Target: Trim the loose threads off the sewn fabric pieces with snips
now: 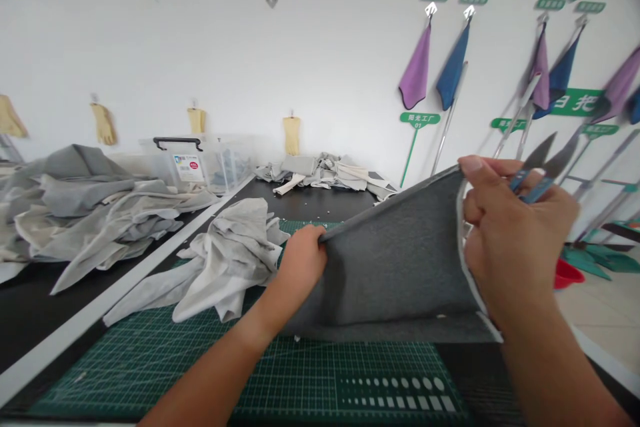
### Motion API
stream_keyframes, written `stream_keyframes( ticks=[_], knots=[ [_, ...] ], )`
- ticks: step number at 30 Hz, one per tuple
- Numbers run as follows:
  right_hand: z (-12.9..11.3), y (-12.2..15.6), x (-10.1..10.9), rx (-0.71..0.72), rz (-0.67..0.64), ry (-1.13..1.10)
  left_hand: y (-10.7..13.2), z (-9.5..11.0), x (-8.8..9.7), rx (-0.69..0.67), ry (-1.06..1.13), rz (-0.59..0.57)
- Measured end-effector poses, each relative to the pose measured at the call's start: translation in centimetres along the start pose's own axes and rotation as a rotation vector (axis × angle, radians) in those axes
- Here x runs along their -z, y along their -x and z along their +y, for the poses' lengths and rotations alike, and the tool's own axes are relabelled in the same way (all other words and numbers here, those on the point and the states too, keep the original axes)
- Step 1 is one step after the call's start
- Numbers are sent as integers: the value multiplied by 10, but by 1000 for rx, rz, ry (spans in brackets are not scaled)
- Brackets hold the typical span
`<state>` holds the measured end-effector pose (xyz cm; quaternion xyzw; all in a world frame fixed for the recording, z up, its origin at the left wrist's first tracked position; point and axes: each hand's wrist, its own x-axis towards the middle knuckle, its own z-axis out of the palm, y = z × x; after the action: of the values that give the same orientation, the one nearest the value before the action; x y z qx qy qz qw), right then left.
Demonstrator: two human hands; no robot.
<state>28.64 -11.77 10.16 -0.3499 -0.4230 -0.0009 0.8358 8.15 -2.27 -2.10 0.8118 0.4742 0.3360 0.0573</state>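
A dark grey piece of cloth (pixel 400 260) is stretched between my hands above a green cutting mat (pixel 165 363). My left hand (pixel 304 257) is closed on its upper left edge. At the upper right corner, my right hand (pixel 515 220) pinches the cloth along its pale edge. That same hand also keeps a pair of small scissors (pixel 543 167) with blue handles, blades apart and pointing up to the right. Left of my left hand, a crumpled heap of light grey cloth (pixel 235 253) lies partly on the mat.
A large pile of grey cloth (pixel 95 200) lies on the left, beside a clear plastic box (pixel 220 163). More cloth scraps (pixel 325 170) lie at the table's far end. Yellow gloves (pixel 291 135) and purple and blue cloths (pixel 416 70) hang on the wall.
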Motion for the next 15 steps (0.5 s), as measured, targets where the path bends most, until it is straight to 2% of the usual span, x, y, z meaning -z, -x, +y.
stream_keyframes(
  ticks=[4,6,9,15],
  knots=[
    [10,-33,9,104,73,-42,-11,-18,23,17,-121,47],
    [19,-49,19,77,114,-59,-16,-25,40,24,-179,68],
    [33,-69,34,32,104,-45,-22,-34,64,36,-219,101],
    [53,-83,50,-41,22,-66,-28,-39,102,73,7,189]
  ],
)
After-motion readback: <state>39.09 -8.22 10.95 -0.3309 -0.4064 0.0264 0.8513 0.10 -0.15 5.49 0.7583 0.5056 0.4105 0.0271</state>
